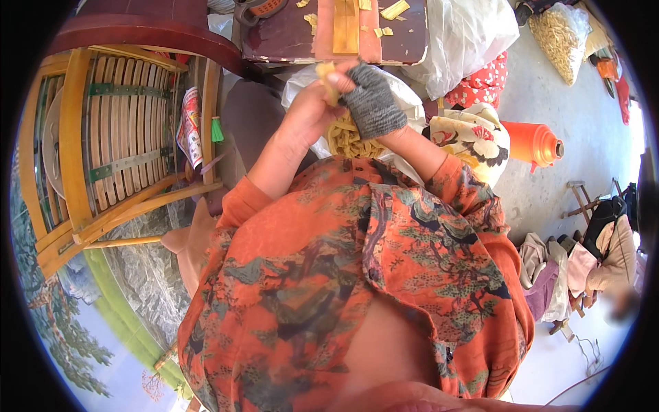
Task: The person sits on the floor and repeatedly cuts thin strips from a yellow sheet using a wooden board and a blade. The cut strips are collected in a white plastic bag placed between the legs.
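Observation:
Both my hands meet above an open white plastic bag with yellow strips heaped inside. A pale yellow strip sticks up between my fingers, its exact kind unclear. My bare left hand is closed around its lower part. From the other side, my right hand, in a grey knitted fingerless glove, pinches it with the thumb and fingers. Just beyond my hands is a dark red table bearing a wooden bar and scattered yellow pieces.
A bamboo chair is at my left. To my right are a patterned cloth, an orange thermos flask on its side, and a large white plastic bag. A clear bag of yellow pieces lies on the floor farther right.

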The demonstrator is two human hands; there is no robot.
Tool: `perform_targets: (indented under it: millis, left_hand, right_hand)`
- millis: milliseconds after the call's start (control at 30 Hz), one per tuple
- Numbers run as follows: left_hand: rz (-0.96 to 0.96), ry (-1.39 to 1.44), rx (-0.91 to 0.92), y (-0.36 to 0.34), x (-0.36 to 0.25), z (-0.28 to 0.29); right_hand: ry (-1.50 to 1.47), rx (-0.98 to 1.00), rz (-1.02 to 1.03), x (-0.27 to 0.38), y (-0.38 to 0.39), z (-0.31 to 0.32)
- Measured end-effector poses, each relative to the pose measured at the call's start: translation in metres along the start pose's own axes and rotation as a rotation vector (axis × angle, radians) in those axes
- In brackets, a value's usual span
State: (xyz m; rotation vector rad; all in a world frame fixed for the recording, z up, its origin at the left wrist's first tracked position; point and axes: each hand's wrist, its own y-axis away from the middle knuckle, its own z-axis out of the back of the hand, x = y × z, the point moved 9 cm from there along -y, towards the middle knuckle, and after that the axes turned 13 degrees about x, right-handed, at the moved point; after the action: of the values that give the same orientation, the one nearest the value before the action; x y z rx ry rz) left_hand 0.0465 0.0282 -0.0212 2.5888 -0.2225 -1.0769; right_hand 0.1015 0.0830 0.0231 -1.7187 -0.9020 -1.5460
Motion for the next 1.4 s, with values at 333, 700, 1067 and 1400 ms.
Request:
perform_targets:
  millis: [333, 700, 1067, 1400]
  left_hand:
    - [-0.779, -1.181, -0.276, 0.041, -0.086, -0.024]
    - [-0.589, -1.113, -0.088, 0.023, -0.079, -0.021]
    - [-0.61, -0.877, -0.073, 0.008, -0.074, 0.005]
    - [-0.6, -0.759, -0.019, 0.012, -0.079, -0.021]
  right_hand:
    - [-0.073, -0.003, -0.191, -0.016, -0.015, 0.016]
    - [0.712, 0.058, 0.184, 0.053, 0.006, -0.001]
    - [0.0, 0.142, -0.258, 0.006, 0.001, 0.018]
    - [-0.383, -0.115, -0.296, -0.012, 0.0, 0.038]
